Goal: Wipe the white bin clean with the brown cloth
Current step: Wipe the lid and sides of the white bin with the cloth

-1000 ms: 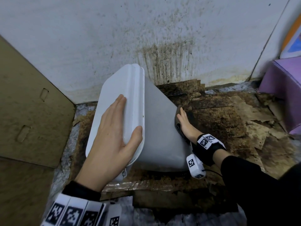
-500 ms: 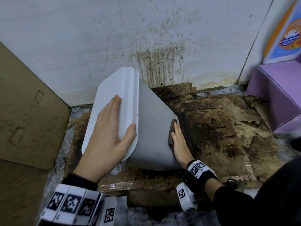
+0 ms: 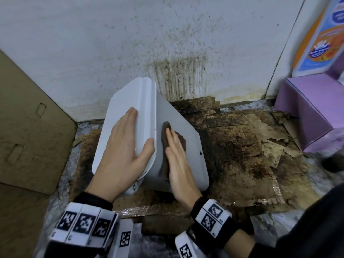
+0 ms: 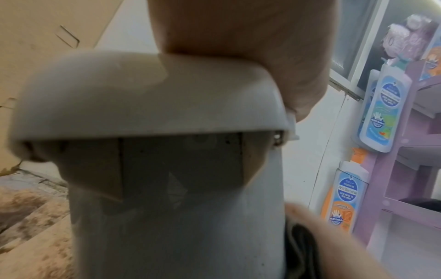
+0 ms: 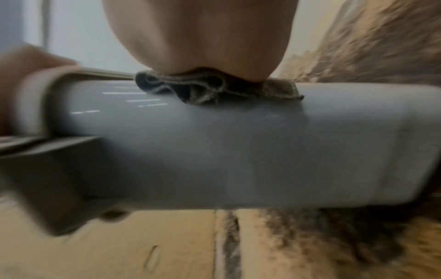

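Note:
The white bin (image 3: 188,146) leans tilted on the floor, its lid (image 3: 126,101) facing left. My left hand (image 3: 128,146) lies flat on the lid, fingers straight, thumb over the lid's right edge. My right hand (image 3: 178,161) presses flat on the brown cloth (image 3: 182,141) against the bin's grey-white side, just right of the lid. The right wrist view shows the crumpled cloth (image 5: 214,90) squeezed between my palm (image 5: 198,37) and the bin wall (image 5: 214,151). In the left wrist view the lid rim (image 4: 143,98) sits under my left hand (image 4: 238,37).
A stained white wall (image 3: 176,75) stands right behind the bin. Dirty, torn cardboard (image 3: 251,146) covers the floor to the right. A cardboard sheet (image 3: 28,118) leans at the left. A purple rack (image 3: 307,108) with soap bottles (image 4: 379,117) stands at the right.
My right hand has slid the cloth from the bin's lower right edge up onto its side, close to the lid. My left hand has stayed on the lid.

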The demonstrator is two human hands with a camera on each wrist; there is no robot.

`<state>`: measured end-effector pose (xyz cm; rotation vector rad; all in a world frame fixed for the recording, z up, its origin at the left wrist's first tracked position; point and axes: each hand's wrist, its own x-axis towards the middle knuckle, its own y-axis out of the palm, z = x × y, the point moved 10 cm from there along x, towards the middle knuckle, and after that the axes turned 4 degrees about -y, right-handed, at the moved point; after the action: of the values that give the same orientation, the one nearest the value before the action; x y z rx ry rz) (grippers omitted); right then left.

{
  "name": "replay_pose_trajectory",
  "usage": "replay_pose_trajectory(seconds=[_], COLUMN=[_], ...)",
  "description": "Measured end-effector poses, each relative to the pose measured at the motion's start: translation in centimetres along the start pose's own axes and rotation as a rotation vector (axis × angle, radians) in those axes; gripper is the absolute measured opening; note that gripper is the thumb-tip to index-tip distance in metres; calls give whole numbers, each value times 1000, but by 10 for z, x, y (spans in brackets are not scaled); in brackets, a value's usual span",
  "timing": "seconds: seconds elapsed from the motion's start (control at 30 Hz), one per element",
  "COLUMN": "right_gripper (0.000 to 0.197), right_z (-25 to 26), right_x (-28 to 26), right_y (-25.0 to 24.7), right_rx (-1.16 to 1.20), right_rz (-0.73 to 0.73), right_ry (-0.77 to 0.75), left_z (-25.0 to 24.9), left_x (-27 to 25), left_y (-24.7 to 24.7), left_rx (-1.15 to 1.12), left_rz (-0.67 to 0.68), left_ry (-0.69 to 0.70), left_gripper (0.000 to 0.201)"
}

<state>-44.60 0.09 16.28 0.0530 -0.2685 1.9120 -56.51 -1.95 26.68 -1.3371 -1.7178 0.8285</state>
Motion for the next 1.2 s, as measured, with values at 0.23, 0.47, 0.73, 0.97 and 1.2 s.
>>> replay_pose_trajectory(seconds=[0.23,0.47,0.73,0.97,1.2], right_gripper=[51,50,50,63,54], right_z=[2,-126,-154,-70,34], right_x=[-1,-20,-30,-15,-8], right_y=[-3,-42,-52,-23,17], right_rx=[-144,-165,-94,-23,24], right_rz=[-28,-131,-219,-247,-103], right_ry=[-167,159,412,216,-91], left_z=[7,19,17,6,7], left_x=[-3,-5,-4,-1,-1], left_y=[-2,-6,-5,-2,-1], left_rx=[-14,-51,-51,-16,-23], left_rz=[-2,4,8,-8,-6], left_ry=[-6,-34,-37,-1,-16], left_gripper=[79,76,77,78,81])
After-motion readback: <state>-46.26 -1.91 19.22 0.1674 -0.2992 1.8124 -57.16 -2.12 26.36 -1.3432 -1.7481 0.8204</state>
